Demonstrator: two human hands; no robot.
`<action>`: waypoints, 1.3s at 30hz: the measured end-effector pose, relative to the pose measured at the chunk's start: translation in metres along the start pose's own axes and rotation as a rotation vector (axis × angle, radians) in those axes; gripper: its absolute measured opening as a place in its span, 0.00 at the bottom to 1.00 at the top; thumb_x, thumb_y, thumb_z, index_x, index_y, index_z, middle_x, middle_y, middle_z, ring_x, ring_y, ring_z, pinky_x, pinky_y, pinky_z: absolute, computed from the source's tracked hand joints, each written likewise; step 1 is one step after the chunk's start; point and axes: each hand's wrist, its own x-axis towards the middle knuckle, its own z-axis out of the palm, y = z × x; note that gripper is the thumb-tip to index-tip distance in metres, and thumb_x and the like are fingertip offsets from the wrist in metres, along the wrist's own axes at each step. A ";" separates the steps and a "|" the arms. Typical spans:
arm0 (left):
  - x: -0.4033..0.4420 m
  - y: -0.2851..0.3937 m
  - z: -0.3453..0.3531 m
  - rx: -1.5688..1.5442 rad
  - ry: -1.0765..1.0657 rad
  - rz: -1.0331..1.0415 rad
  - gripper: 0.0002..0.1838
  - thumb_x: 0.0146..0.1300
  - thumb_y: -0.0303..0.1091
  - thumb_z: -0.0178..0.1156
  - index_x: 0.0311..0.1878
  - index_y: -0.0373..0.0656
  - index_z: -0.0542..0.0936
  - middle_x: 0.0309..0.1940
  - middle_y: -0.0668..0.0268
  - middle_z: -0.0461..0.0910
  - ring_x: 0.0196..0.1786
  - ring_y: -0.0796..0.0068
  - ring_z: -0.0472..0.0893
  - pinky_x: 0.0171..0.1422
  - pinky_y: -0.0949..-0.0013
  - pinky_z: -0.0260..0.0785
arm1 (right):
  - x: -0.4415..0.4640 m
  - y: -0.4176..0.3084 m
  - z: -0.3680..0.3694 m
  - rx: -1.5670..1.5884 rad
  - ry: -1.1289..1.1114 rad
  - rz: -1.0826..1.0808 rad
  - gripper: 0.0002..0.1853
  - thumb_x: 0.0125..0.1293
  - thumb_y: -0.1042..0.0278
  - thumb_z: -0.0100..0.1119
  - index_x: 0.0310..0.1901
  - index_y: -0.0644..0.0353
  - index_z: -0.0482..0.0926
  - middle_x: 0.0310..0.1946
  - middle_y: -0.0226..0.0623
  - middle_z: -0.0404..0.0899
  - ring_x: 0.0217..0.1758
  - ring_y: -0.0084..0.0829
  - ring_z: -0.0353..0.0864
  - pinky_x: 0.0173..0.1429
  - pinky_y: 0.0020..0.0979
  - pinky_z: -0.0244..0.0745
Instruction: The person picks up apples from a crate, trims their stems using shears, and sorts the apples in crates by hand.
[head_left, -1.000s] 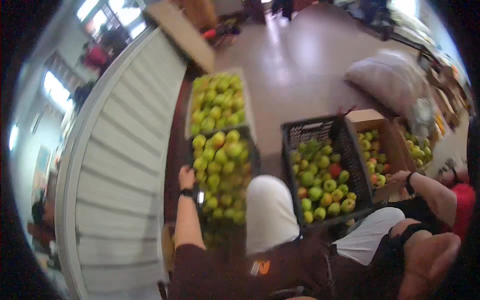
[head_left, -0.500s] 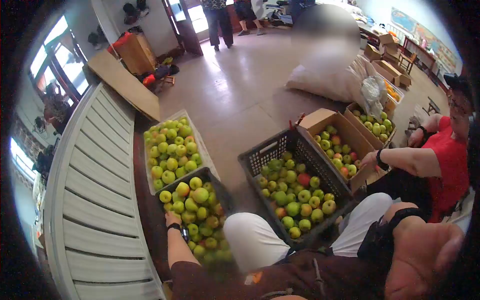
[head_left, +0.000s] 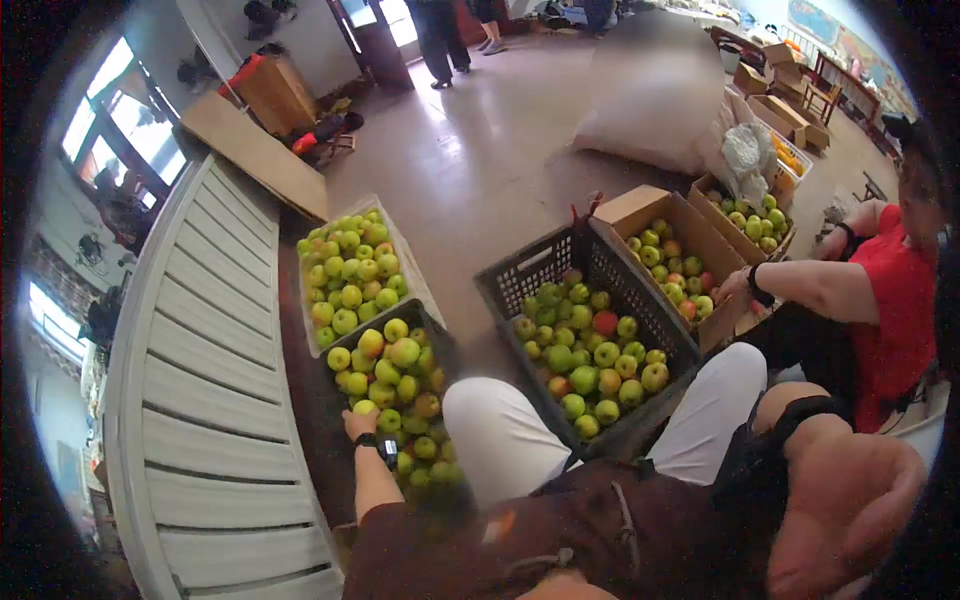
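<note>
My left hand (head_left: 359, 423), with a watch at its wrist, is at the near-left black crate (head_left: 443, 335) of green and yellowish apples. Its fingers are closed around a yellow-green apple (head_left: 364, 407) at the crate's left side. Bare skin close to the camera at the lower right seems to be my right hand (head_left: 850, 490), beside a black band; its fingers cannot be made out. A larger black crate (head_left: 520, 272) of green apples with one red one stands in front of my white-trousered knees.
Beyond the near crate is a white crate (head_left: 402, 262) of apples. At right, a person in red reaches to a cardboard box (head_left: 634, 205) of apples. A white slatted panel (head_left: 215, 400) lines the left. A large sack (head_left: 650, 140) lies further back.
My left hand has shifted slightly up and right in view, with an apple now showing in its fingers. The view has tilted a little. The person in red stays at the box.
</note>
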 end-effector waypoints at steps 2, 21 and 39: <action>-0.013 -0.001 -0.009 -0.272 0.011 -0.016 0.34 0.41 0.38 0.69 0.51 0.36 0.65 0.38 0.50 0.74 0.40 0.55 0.77 0.42 0.58 0.73 | -0.009 -0.008 -0.010 0.005 0.028 -0.044 0.22 0.64 0.68 0.50 0.59 0.45 0.62 0.55 0.30 0.63 0.59 0.26 0.63 0.54 0.41 0.68; -0.342 0.282 -0.127 -1.354 -1.305 0.223 0.28 0.61 0.56 0.48 0.53 0.42 0.70 0.39 0.55 0.77 0.35 0.64 0.78 0.33 0.67 0.72 | -0.127 -0.076 -0.081 -0.019 0.216 -0.156 0.14 0.62 0.75 0.48 0.50 0.56 0.68 0.45 0.35 0.70 0.47 0.25 0.70 0.47 0.32 0.70; -0.316 0.288 0.077 -0.932 -1.558 -0.031 0.17 0.67 0.40 0.47 0.55 0.44 0.69 0.50 0.58 0.73 0.51 0.59 0.75 0.55 0.50 0.68 | -0.262 0.188 0.098 0.215 0.513 1.053 0.12 0.57 0.78 0.54 0.45 0.63 0.74 0.37 0.37 0.77 0.37 0.27 0.78 0.44 0.27 0.73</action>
